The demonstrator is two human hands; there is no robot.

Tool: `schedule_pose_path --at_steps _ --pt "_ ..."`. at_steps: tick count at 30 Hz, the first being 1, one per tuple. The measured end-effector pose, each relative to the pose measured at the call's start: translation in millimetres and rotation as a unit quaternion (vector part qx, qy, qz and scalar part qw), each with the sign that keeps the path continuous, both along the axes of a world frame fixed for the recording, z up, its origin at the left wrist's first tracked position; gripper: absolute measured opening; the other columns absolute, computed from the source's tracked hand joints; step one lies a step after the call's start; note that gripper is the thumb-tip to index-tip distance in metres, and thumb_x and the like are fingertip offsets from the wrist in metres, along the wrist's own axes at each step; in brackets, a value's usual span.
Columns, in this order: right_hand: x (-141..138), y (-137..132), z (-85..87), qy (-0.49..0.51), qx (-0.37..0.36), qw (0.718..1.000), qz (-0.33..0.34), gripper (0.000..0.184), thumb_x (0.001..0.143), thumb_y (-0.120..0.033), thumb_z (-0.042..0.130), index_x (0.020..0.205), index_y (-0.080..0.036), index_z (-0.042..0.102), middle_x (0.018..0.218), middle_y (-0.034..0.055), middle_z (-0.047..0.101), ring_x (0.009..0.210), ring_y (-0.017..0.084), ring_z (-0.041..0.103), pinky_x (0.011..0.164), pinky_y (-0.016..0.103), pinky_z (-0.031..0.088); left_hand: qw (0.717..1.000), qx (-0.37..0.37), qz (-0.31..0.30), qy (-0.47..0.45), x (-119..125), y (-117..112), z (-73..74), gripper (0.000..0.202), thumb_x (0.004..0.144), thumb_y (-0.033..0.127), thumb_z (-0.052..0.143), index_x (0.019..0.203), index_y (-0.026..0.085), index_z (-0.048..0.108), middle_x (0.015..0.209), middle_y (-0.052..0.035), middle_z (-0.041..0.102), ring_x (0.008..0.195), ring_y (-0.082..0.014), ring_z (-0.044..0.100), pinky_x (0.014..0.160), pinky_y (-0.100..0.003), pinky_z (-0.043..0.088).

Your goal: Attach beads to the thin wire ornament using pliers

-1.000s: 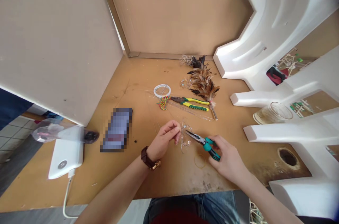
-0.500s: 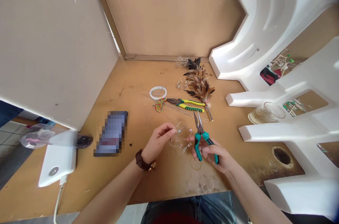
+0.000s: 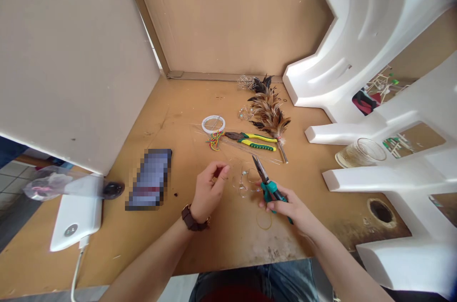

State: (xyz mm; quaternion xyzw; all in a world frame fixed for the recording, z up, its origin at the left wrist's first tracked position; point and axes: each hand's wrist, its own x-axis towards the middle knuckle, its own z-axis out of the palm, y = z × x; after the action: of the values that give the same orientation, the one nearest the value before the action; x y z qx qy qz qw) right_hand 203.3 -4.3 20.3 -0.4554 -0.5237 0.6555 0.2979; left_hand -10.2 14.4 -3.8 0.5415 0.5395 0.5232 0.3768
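My right hand [image 3: 285,204] is wrapped round teal-and-black needle-nose pliers [image 3: 266,179], whose jaws are closed and point up and away to the left. Beside the pliers is a thin wire loop with small beads [image 3: 243,187]; its right end reaches the fingers of that hand, but whether they grip it I cannot tell. My left hand [image 3: 211,188] is just left of the loop, fingers curled and thumb near the index finger; whatever it may pinch is too small to see. A yellowish ring [image 3: 264,220] lies below the right hand.
Yellow-green pliers [image 3: 250,140], a white ring [image 3: 213,124] with coloured threads, and a feather duster [image 3: 269,112] lie farther back. A phone [image 3: 150,178] and white power bank [image 3: 77,214] are left. At right stand a glass [image 3: 360,153] and white moulded plastic [image 3: 342,180].
My left hand has drawn left, away from the beaded wire. The teal pliers have closed and tilted left in my right hand, and the wire loop has shifted.
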Motion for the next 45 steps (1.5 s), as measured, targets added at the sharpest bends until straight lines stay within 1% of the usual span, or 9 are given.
schedule_pose_path --at_steps 4,7,10,13,16,20,35,39,45 --pt "7 2 -5.0 0.07 -0.048 0.996 0.0 0.046 0.068 -0.025 0.056 0.112 -0.014 0.057 0.076 0.0057 0.062 0.072 0.018 0.055 0.067 0.031 0.041 0.995 -0.066 0.0 -0.069 -4 12 -11.8 0.019 0.078 0.036 0.055 0.074 0.018 0.052 0.06 0.0031 0.053 0.053 -0.0103 0.047 0.054 -0.021 0.038" --pt "10 2 -7.1 0.114 -0.077 0.991 0.0 0.046 0.068 -0.025 0.053 0.113 -0.014 0.057 0.084 0.0093 0.064 0.074 0.019 0.056 0.066 0.031 0.042 0.99 -0.116 -0.055 -0.066 -4 19 -23.9 0.021 0.076 0.036 0.057 0.071 0.016 0.053 0.056 0.0036 0.053 0.051 -0.0098 0.048 0.053 -0.022 0.039" --pt "12 2 -8.9 0.137 -0.099 0.986 -0.001 0.045 0.068 -0.024 0.051 0.112 -0.016 0.058 0.094 0.0107 0.064 0.074 0.019 0.057 0.065 0.032 0.043 0.99 -0.115 -0.067 -0.042 -1 19 -29.0 0.03 0.076 0.035 0.058 0.098 0.016 0.053 0.06 0.0043 0.054 0.052 -0.0104 0.05 0.055 -0.023 0.04" --pt "13 1 -11.7 0.167 -0.095 0.981 -0.011 0.043 0.069 -0.023 0.051 0.111 -0.019 0.058 0.105 0.0105 0.061 0.078 0.019 0.057 0.067 0.032 0.044 0.996 -0.075 -0.04 -0.027 1 14 -21.9 0.037 0.08 0.036 0.054 0.112 0.018 0.047 0.073 0.0019 0.057 0.06 -0.0107 0.053 0.06 -0.023 0.042" --pt "13 2 -13.3 0.2 -0.087 0.976 -0.017 0.039 0.071 -0.021 0.05 0.109 -0.021 0.059 0.114 0.0096 0.058 0.08 0.019 0.057 0.067 0.032 0.043 0.984 -0.096 -0.137 -0.062 5 8 -9.3 0.028 0.086 0.04 0.044 0.083 0.015 0.055 0.07 -0.0001 0.057 0.061 -0.0108 0.053 0.062 -0.024 0.042" --pt "10 4 -11.1 0.218 -0.084 0.972 -0.019 0.037 0.07 -0.022 0.05 0.106 -0.021 0.06 0.121 0.0092 0.053 0.08 0.019 0.057 0.067 0.032 0.043 0.961 -0.131 -0.219 -0.106 9 4 -1.9 0.023 0.084 0.037 0.049 0.081 0.015 0.055 0.07 -0.0006 0.058 0.063 -0.0104 0.052 0.062 -0.023 0.042" --pt "12 3 -17.3 0.342 -0.134 0.93 -0.023 0.044 0.069 -0.021 0.05 0.112 -0.021 0.057 0.119 0.0093 0.055 0.081 0.019 0.058 0.065 0.032 0.044 0.912 -0.171 -0.268 -0.258 3 5 -11.3 0.023 0.079 0.029 0.059 0.098 0.015 0.06 0.079 -0.0048 0.064 0.063 -0.0113 0.055 0.06 -0.024 0.044" --pt "10 3 -17.4 0.317 -0.11 0.941 -0.03 0.043 0.07 -0.021 0.051 0.112 -0.021 0.057 0.118 0.0097 0.057 0.082 0.019 0.058 0.065 0.032 0.043 0.906 -0.187 -0.266 -0.271 4 5 -10.6 0.024 0.083 0.032 0.053 0.098 0.015 0.059 0.079 -0.0052 0.063 0.064 -0.0121 0.056 0.06 -0.025 0.044" --pt "8 1 -15.8 0.247 -0.065 0.967 0.005 0.044 0.067 -0.019 0.055 0.111 -0.019 0.058 0.117 0.0107 0.057 0.082 0.019 0.057 0.066 0.032 0.041 0.936 -0.171 -0.244 -0.188 7 4 -6.8 0.022 0.08 0.035 0.057 0.085 0.014 0.058 0.073 -0.0017 0.061 0.063 -0.0108 0.054 0.063 -0.024 0.043"
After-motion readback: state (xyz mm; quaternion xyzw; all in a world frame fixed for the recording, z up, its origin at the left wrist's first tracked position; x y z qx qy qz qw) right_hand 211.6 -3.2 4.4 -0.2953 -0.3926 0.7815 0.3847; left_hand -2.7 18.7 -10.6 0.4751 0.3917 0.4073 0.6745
